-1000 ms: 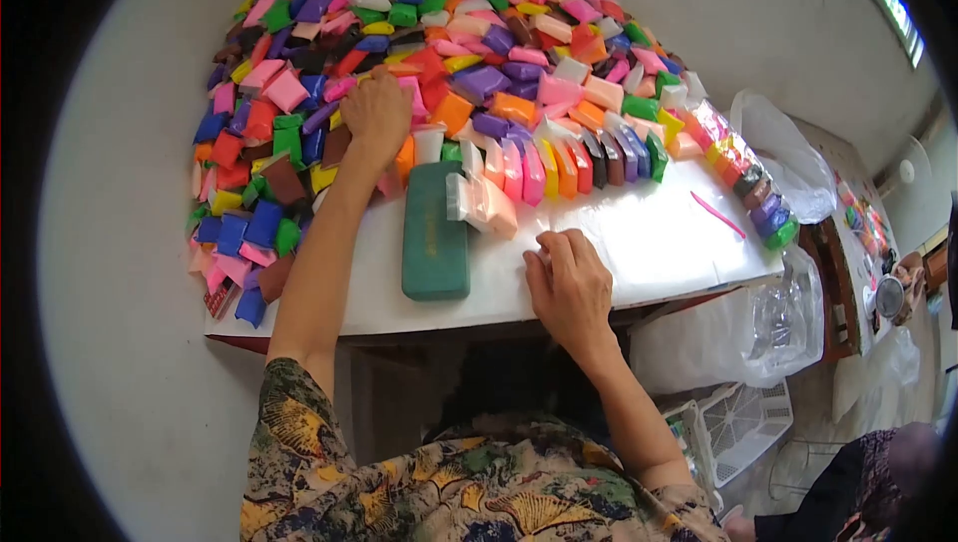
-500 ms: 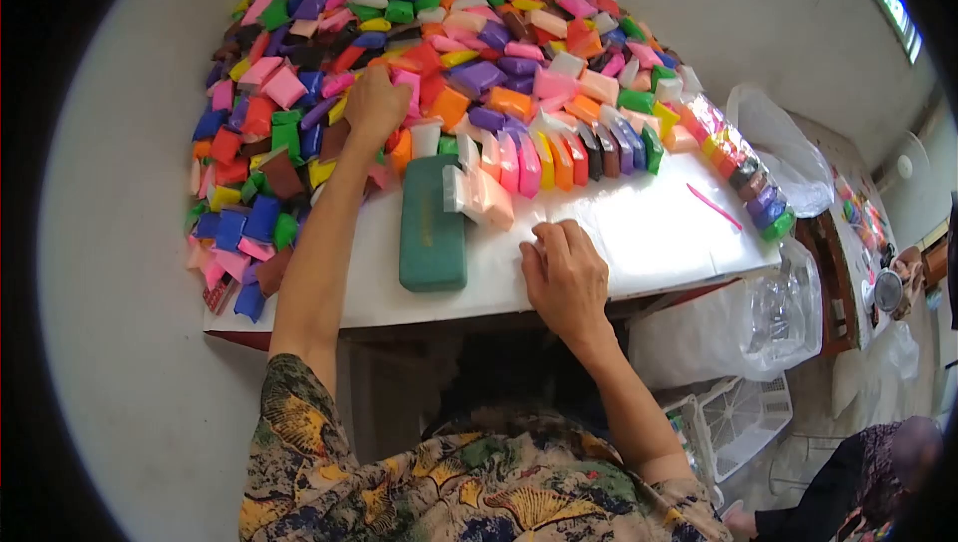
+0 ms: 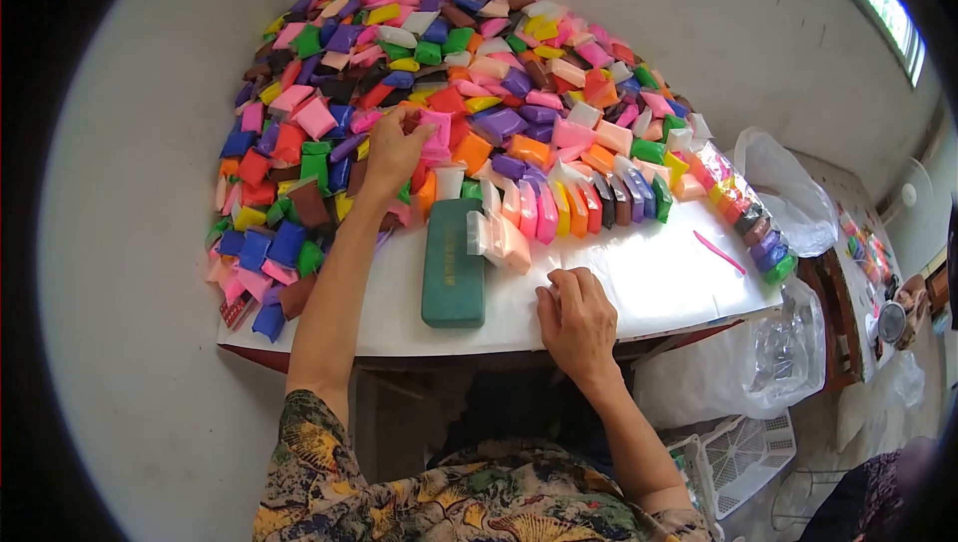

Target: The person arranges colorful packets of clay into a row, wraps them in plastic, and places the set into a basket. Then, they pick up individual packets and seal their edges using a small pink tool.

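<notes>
A big heap of small coloured clay packets (image 3: 469,53) covers the back of the white table (image 3: 659,272). My left hand (image 3: 392,151) reaches into the heap, and its fingertips pinch the edge of a pink packet (image 3: 437,129). My right hand (image 3: 577,317) lies knuckles up near the table's front edge. Its fingers are curled over something pale and thin that I cannot make out. A row of upright packets (image 3: 584,205) in several colours stands between the heap and my right hand.
A dark green oblong case (image 3: 453,263) lies on the table between my arms. A clear sleeve filled with coloured packets (image 3: 746,213) and a pink stick (image 3: 718,253) lie at the right. Plastic bags (image 3: 788,337) and a white basket (image 3: 743,447) sit beside the table. A wall stands close on the left.
My left hand has shifted right within the heap, off the red and brown packets and onto a pink packet. My right hand has stayed in place. The view has tilted.
</notes>
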Demonstrator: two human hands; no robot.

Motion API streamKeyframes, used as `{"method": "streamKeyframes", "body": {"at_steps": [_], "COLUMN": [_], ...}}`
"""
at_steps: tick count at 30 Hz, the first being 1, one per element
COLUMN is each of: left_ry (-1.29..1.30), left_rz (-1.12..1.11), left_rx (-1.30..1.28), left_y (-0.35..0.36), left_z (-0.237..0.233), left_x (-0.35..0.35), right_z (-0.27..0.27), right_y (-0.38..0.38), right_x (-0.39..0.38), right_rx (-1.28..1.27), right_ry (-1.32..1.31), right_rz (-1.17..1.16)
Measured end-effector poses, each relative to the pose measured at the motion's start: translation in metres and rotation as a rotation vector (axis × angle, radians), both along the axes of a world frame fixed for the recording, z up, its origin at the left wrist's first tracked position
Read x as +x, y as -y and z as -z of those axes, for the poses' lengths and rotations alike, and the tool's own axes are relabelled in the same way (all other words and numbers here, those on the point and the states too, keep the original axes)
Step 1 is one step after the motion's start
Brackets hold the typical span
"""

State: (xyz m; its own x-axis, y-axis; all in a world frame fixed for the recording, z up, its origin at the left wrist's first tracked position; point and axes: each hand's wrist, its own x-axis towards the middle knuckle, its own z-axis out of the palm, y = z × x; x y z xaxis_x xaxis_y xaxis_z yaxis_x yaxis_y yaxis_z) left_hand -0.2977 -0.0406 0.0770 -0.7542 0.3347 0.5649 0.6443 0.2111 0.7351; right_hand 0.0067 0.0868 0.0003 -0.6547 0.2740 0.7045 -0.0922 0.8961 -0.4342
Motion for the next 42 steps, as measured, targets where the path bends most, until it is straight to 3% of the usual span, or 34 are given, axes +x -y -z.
{"method": "streamKeyframes", "body": {"at_steps": [8,11,13,17,23,25,26,29,31,35,39,42], "left_ry": [-0.552,-0.723,-0.794,-0.755,-0.801,-0.867,-0.903,-0.457,-0.163,-0.841,-0.662,-0.508], "left_rz": [-0.397,-0.342,-0.313,-0.313,-0.353,-0.378,-0.389,-0.132,-0.033,-0.057,0.055,0.11], "left_rx": [-0.561,-0.391,-0.449,-0.737,-0.841,-0.745,-0.698,-0.24,-0.086,-0.114,-0.246,-0.233], "left_y": [-0.02,-0.047,-0.071,-0.092,-0.095,-0.087,-0.082,-0.054,-0.043,-0.047,-0.07,-0.073], "left_z": [-0.009,-0.026,-0.031,-0.026,-0.026,-0.035,-0.042,-0.062,-0.062,0.001,0.072,0.076], "left_x": [0.002,-0.018,-0.042,-0.054,-0.076,-0.067,-0.059,0.001,0.083,0.22,0.281,0.29], "right_z": [0.001,0.0,-0.001,-0.002,-0.002,-0.002,-0.002,-0.002,-0.003,-0.004,-0.003,-0.001], "right_y": [0.0,0.0,0.001,0.0,0.0,0.0,0.0,0.0,-0.003,-0.021,-0.045,-0.046], "right_x": [0.0,-0.001,0.0,0.0,0.0,0.0,0.0,0.001,0.007,0.032,0.069,0.084], "right_rx": [0.016,0.008,-0.009,-0.017,-0.016,-0.015,-0.016,-0.025,-0.289,-0.826,-0.753,-0.537], "right_ry": [-0.012,-0.016,-0.005,-0.004,-0.01,-0.023,-0.032,-0.056,-0.174,-0.521,-0.543,-0.411], "right_rz": [0.007,0.009,0.013,0.012,0.015,0.017,0.018,0.015,-0.093,-0.079,0.119,0.164]}}
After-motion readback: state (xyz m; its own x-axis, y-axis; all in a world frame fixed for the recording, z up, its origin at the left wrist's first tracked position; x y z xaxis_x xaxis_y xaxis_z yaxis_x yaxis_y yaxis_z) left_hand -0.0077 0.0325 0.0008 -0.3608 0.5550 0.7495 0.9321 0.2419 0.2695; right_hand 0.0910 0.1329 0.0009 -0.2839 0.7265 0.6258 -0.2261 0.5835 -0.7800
